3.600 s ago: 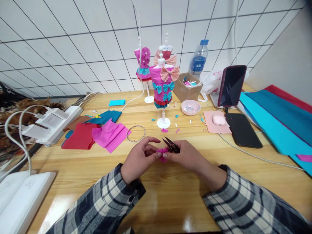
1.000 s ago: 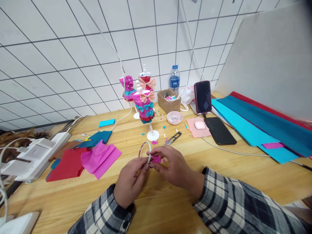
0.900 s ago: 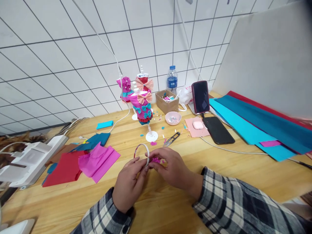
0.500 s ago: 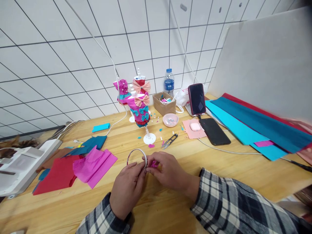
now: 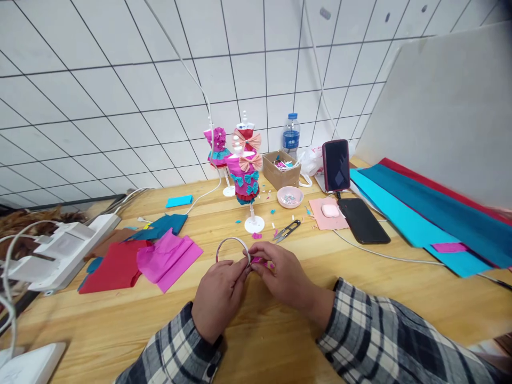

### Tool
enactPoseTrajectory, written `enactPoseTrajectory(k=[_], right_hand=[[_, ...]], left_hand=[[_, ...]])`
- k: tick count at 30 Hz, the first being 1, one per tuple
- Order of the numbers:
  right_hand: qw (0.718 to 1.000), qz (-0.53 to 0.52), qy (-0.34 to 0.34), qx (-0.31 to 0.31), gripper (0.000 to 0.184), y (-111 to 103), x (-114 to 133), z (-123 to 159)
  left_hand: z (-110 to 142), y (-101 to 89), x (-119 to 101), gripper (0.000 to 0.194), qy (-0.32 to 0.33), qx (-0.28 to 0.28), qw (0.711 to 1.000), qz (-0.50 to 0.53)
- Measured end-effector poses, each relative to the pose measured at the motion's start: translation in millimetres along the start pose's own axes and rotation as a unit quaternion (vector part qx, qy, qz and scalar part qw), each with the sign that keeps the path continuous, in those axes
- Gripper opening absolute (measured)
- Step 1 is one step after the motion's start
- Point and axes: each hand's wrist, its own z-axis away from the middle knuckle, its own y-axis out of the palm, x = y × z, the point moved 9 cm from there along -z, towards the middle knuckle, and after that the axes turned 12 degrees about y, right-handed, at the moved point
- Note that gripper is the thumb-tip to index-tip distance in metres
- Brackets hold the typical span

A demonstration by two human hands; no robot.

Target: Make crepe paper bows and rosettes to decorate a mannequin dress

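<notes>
A thin white ring [image 5: 233, 239], which looks like a narrow roll of tape, stands upright in the fingers of my left hand [image 5: 219, 296]. My right hand [image 5: 286, 277] is closed in a pinch at the ring's right edge, its fingertips meeting those of the left. A small crumpled piece of magenta paper [image 5: 260, 261] shows under the right fingers, and they appear to hold it; its shape is mostly hidden. Beyond the hands lie thread snips [image 5: 287, 231] and a magenta scrap [image 5: 256, 236]. A mini dress form [image 5: 245, 178] with magenta paper and teal bows stands behind them.
Folded red paper [image 5: 116, 266], magenta paper [image 5: 170, 261] and a white power strip [image 5: 76, 250] lie left. Behind are a pink bowl [image 5: 290, 198], a cardboard box [image 5: 276, 175] and a bottle [image 5: 292, 133]. Phones [image 5: 364, 221], a cable and long coloured sheets [image 5: 424, 213] lie right.
The view has swung left, so everything sits farther right in the picture. Both hands keep their pinch at the ring, with little visible change.
</notes>
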Motion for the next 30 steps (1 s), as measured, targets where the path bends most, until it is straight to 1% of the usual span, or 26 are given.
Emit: enactPoseTrajectory(k=[4, 6, 9, 11, 12, 14, 16, 18, 21, 24, 27, 30], right_hand=[[0.999, 0.023, -0.024, 0.002, 0.028, -0.8, 3.9, 0.1], [1.0, 0.016, -0.015, 0.012, 0.029, -0.2, 1.8, -0.2], [1.0, -0.004, 0.01, 0.03, 0.026, 2.5, -4.3, -0.3], [0.999, -0.015, 0.022, 0.02, 0.024, 1.4, -7.5, -0.5], [0.999, -0.017, 0.026, 0.011, 0.026, 0.1, -8.5, -0.7], [1.0, -0.013, 0.025, -0.006, 0.034, -2.4, -8.2, -1.3], [1.0, 0.0, 0.014, -0.007, 0.039, -2.2, -5.6, -1.7], [1.0, 0.013, 0.011, -0.006, 0.033, -1.8, -4.4, -1.9], [1.0, 0.015, 0.025, -0.003, 0.021, -1.5, -6.8, -2.3], [0.999, 0.033, 0.032, -0.001, 0.013, -2.5, -7.8, -3.0], [0.997, 0.07, 0.005, -0.018, 0.006, -7.3, -1.5, -3.5], [0.995, 0.097, -0.029, -0.009, 0.007, -5.7, 7.6, -1.4]], left_hand=[[-0.6, 2.6, 0.7, 0.032, -0.014, 0.019, 1.0, 0.0], [0.0, 4.1, 1.1, 0.032, -0.016, 0.028, 0.999, 0.0], [1.3, 5.2, 4.4, 0.032, -0.031, 0.035, 0.999, 0.0], [1.7, 4.0, 7.1, 0.032, -0.046, 0.031, 0.998, 0.004], [1.5, 3.0, 7.7, 0.032, -0.051, 0.029, 0.998, 0.008], [0.6, 2.0, 7.6, 0.031, -0.058, 0.029, 0.998, 0.019], [-0.2, 2.5, 7.2, 0.029, -0.064, 0.035, 0.997, 0.031], [-0.1, 3.4, 7.5, 0.028, -0.072, 0.04, 0.996, 0.044], [0.7, 3.0, 8.6, 0.027, -0.084, 0.031, 0.993, 0.073], [1.1, 4.0, 8.1, 0.027, -0.084, 0.031, 0.991, 0.104], [0.4, 2.4, 7.2, 0.026, -0.074, 0.028, 0.99, 0.113], [-0.7, -1.9, 7.1, 0.027, -0.072, 0.015, 0.992, 0.105]])
